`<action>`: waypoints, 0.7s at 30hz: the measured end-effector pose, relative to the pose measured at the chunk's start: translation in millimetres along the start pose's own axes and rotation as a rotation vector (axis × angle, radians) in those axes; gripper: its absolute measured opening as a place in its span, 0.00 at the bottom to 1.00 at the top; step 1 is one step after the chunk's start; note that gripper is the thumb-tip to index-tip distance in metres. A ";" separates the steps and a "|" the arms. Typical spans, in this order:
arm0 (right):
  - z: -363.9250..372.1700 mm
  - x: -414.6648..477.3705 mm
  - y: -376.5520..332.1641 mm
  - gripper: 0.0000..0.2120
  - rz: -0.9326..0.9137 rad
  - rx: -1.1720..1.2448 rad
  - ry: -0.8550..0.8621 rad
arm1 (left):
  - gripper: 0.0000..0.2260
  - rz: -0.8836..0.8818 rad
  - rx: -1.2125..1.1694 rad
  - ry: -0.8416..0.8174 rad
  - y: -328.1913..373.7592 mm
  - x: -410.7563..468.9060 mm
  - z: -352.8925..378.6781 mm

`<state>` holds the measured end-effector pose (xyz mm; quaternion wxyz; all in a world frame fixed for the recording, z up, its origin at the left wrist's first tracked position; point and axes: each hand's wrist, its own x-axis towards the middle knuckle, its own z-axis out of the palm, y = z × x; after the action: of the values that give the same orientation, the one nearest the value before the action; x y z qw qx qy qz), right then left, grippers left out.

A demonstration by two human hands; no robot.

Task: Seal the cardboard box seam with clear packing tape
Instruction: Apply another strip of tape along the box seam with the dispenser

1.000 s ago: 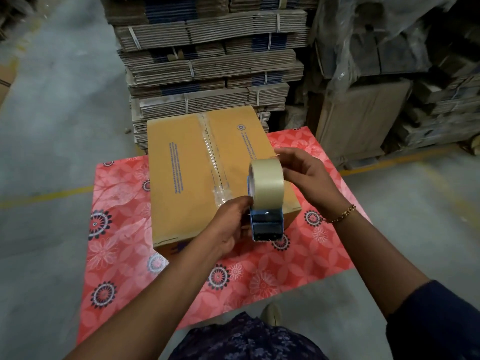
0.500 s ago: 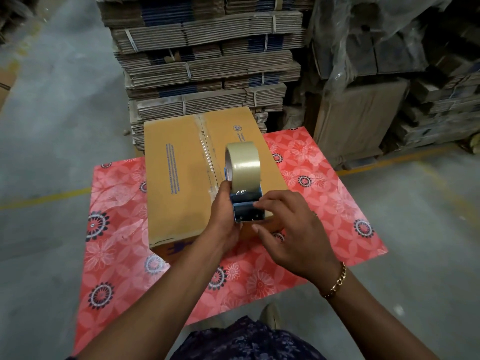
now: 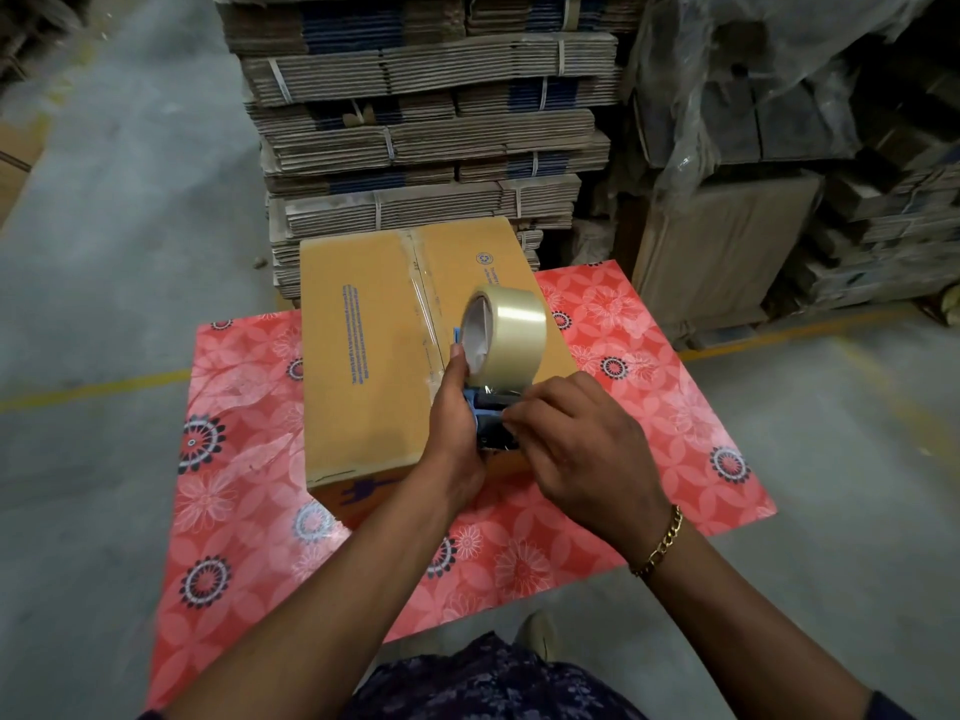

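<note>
A brown cardboard box lies on a table with a red flowered cloth. Clear tape runs along its centre seam from the far edge towards me. My left hand grips a blue tape dispenser over the box's near right part. The dispenser's roll of clear tape stands up above it. My right hand pinches at the dispenser's near end with its fingertips; whether it holds the tape's loose end is hidden.
Strapped stacks of flattened cartons rise right behind the table. Plastic-wrapped cartons stand at the back right. Grey concrete floor with a yellow line surrounds the table. My shoe shows under the table's near edge.
My right hand left the roll's far side, came round to the dispenser's near end and now pinches there. The dispenser moved left over the box, then tilted so the roll's open core shows.
</note>
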<state>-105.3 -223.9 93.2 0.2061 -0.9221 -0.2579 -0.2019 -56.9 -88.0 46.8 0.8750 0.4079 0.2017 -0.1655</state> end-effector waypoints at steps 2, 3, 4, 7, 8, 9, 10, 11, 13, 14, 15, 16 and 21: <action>0.4 -2.4 0.0 0.04 -0.006 0.000 -0.001 | 0.30 -0.007 0.009 0.025 1.8 0.5 -1.3; 0.4 -3.7 -0.5 0.04 -0.010 0.000 -0.002 | 0.30 -0.018 -0.003 0.041 3.3 1.0 -1.5; 0.7 -4.9 -1.4 0.04 -0.013 -0.002 -0.002 | 0.30 -0.034 -0.021 0.052 4.9 2.0 -2.0; 2.1 -7.1 -6.2 0.05 -0.004 0.002 0.022 | 0.28 -0.086 -0.069 0.092 6.2 6.6 -1.5; 2.2 -7.3 -7.7 0.04 0.002 0.004 0.035 | 0.28 -0.104 -0.079 0.108 5.9 8.1 -1.2; 2.2 -7.3 -9.0 0.04 0.009 0.006 0.046 | 0.28 -0.123 -0.093 0.114 5.7 10.0 -1.0; 2.0 -7.6 -10.3 0.03 0.017 0.007 0.052 | 0.29 -0.139 -0.106 0.120 5.6 12.2 -1.2; 2.0 -8.2 -11.4 0.03 0.023 0.007 0.054 | 0.29 -0.151 -0.118 0.117 5.7 14.2 -1.7; 1.4 -9.5 -11.9 0.03 0.027 -0.001 0.060 | 0.30 -0.154 -0.133 0.093 6.8 15.0 -0.3; 0.9 -10.0 -12.0 0.03 0.027 -0.006 0.066 | 0.30 -0.148 -0.139 0.077 7.1 15.3 0.9; 0.3 -10.5 -12.3 0.03 0.027 -0.011 0.070 | 0.31 -0.142 -0.149 0.064 7.1 16.3 2.2; -0.4 -11.0 -12.8 0.03 0.026 -0.014 0.075 | 0.31 -0.140 -0.156 0.055 7.3 16.7 3.5; -4.0 -16.4 -18.6 0.04 -0.009 -0.003 0.062 | 0.30 -0.163 -0.125 0.096 11.2 27.9 -2.3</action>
<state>-129.7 -217.7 93.8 0.2117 -0.9145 -0.2552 -0.2317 -28.2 -82.9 39.0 0.8717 0.3421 0.2858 -0.2033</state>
